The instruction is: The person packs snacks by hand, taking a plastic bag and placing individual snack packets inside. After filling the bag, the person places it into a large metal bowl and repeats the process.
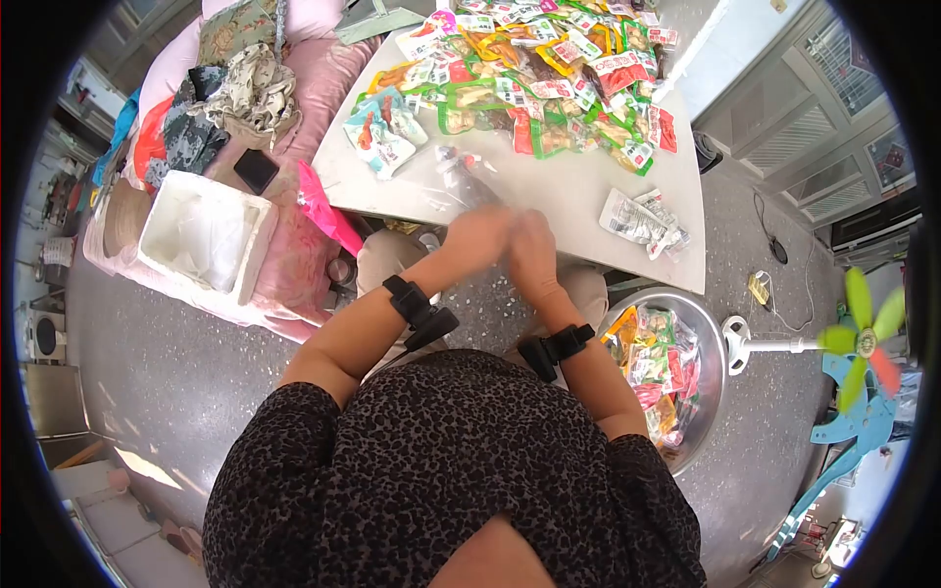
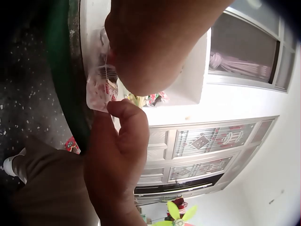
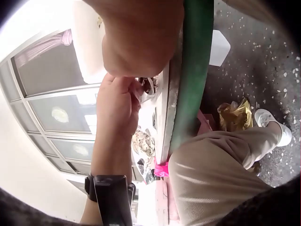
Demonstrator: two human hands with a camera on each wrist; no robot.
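Both hands are close together over the front edge of the white table (image 1: 578, 201). Between them is a clear plastic packet (image 1: 459, 176), which in the left wrist view shows dark printed lines and some red print. My right hand (image 1: 532, 260) pinches the corner of this packet (image 2: 98, 92) between thumb and finger. My left hand (image 1: 477, 242) grips the packet too, its fingers curled; in the left wrist view its own bulk hides the fingertips. A white and blue packet (image 1: 384, 132) lies left of the hands, and white printed packets (image 1: 645, 223) lie to the right.
Many colourful food packets (image 1: 549, 78) cover the table's far side. A metal basin (image 1: 708, 343) with more packets stands on the floor at right, beside a fan (image 1: 866, 341). At left, a white foam box (image 1: 206, 235) and a pink bag (image 1: 326, 209) lie near the bed's edge.
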